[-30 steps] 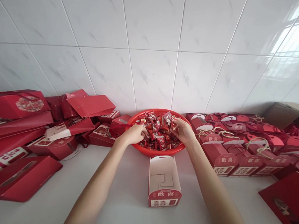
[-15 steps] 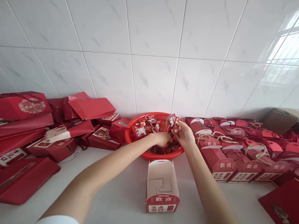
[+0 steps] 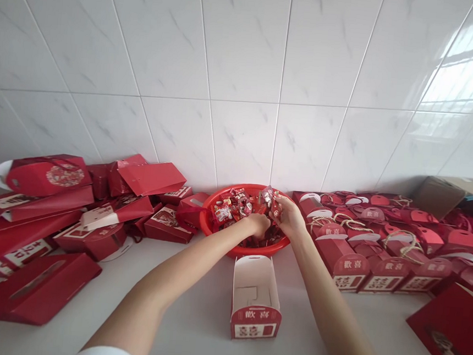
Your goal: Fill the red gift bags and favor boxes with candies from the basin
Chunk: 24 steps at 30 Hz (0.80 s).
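Observation:
An orange-red plastic basket (image 3: pixel 205 219) against the tiled wall holds many small wrapped sweets (image 3: pixel 240 200). Over its right side my right hand (image 3: pixel 288 214) is closed around several red-wrapped sweets (image 3: pixel 274 204). My left hand (image 3: pixel 259 225) reaches down into the basket beside it, its fingertips hidden, so what it grips, if anything, does not show. Just in front of the basket stands an open red box (image 3: pixel 256 315) with a pale inside, its bottom flaps visible and nothing in it.
Red boxes and bags (image 3: pixel 95 231) lie piled on the left. Rows of closed red boxes (image 3: pixel 347 262) with rope handles stand on the right. A red bag (image 3: pixel 450 329) lies at the right front, and a brown carton (image 3: pixel 442 193) sits at the back right.
The view has tilted and shifted slightly. My left hand has moved a little within the basket, close to my right hand, which still holds sweets.

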Motion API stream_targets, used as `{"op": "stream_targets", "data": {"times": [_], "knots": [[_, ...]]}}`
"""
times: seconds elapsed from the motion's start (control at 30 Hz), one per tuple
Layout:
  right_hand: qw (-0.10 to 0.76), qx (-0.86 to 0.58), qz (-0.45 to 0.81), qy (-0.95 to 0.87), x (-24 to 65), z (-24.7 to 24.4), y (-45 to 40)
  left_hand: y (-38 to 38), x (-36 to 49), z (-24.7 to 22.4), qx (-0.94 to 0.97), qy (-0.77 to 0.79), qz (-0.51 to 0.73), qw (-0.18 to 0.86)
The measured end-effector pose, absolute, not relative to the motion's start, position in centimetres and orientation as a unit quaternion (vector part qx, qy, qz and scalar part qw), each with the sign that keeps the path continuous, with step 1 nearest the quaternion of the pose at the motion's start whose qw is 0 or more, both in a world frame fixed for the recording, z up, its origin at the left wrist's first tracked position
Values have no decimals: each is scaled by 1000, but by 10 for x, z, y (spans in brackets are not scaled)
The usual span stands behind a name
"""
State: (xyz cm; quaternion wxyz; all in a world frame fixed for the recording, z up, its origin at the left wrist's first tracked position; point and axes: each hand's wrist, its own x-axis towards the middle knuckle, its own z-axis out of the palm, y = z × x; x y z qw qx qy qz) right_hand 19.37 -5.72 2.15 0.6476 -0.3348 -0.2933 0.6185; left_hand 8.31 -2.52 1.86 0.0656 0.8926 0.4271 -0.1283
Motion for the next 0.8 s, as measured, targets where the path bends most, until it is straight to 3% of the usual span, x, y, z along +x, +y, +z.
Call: {"op": "stream_targets", "data": {"times": [0.2, 0.4, 0.53, 0.63, 0.7, 0.8], "knots": [[643, -304, 610, -349, 193, 53, -81, -27, 80, 24, 902, 408, -96, 101], [639, -267, 578, -432, 203, 81, -111, -33, 53, 48, 916, 365, 46, 159], [649, -266, 530, -477, 209, 95, -130, -64, 19, 66, 853, 317, 216, 353], [655, -275, 494, -501, 212, 102, -140, -96, -2, 76, 830, 297, 218, 419], [648, -284, 475, -524, 214, 104, -145, -114, -11, 80, 841, 283, 196, 418], [624, -288, 450, -571, 218, 105, -151, -136, -19, 80, 874, 290, 198, 337]]}}
